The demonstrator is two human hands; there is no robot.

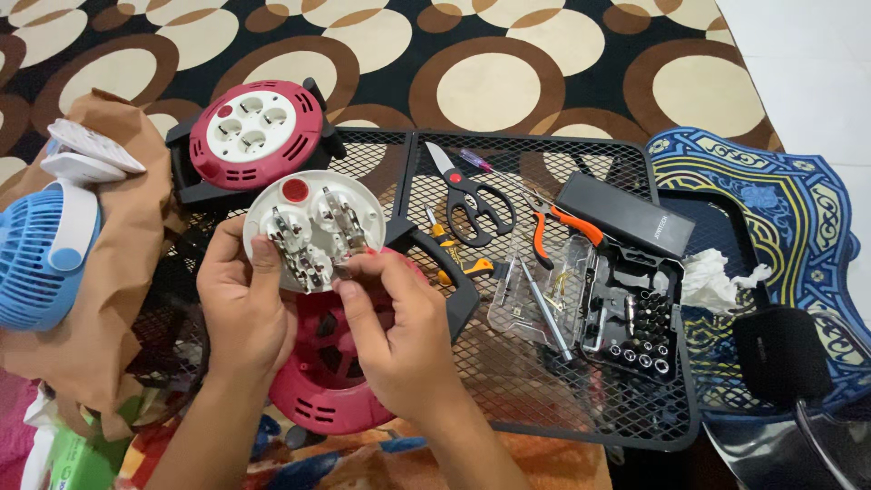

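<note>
Two bare forearms are rising from the bottom edge of the frame, meeting just left of centre. The right hand is curling palm-down, its fingertips pinching at the metal contacts on a round white socket plate. The left hand is gripping that plate from the left side, thumb pressing onto its face and fingers wrapping behind. The plate is tilting towards the camera, showing a red button near its top. Directly beneath the hands, a red cable reel housing is lying open on a black wire mesh rack. Right of the hands, a screwdriver bit case is sitting open, with orange-handled pliers and black scissors further up. Beyond the plate, in the upper left, a second red cable reel is standing intact. At the far left edge, a blue fan is resting against brown cloth.
</note>
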